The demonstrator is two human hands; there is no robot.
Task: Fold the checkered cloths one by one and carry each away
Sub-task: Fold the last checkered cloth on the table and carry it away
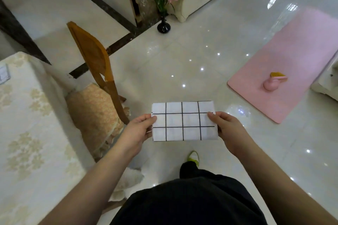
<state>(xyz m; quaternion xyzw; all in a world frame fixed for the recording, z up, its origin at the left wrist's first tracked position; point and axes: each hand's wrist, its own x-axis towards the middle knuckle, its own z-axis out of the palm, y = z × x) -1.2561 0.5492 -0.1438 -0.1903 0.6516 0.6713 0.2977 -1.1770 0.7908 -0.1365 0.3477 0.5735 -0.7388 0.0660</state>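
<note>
A white cloth with a black grid pattern [183,121] is folded into a flat rectangle and held level above the floor, in front of my body. My left hand [136,130] pinches its left edge, thumb on top. My right hand [229,129] pinches its right edge the same way. Another piece of grid-patterned cloth [4,75] shows at the far left on the table, mostly cut off by the frame edge.
A table with a floral cream cover [31,133] stands at the left, a wooden chair [97,71] beside it. A black vase with a plant [163,25] stands ahead. A pink mat [285,67] lies on the glossy tile floor at right.
</note>
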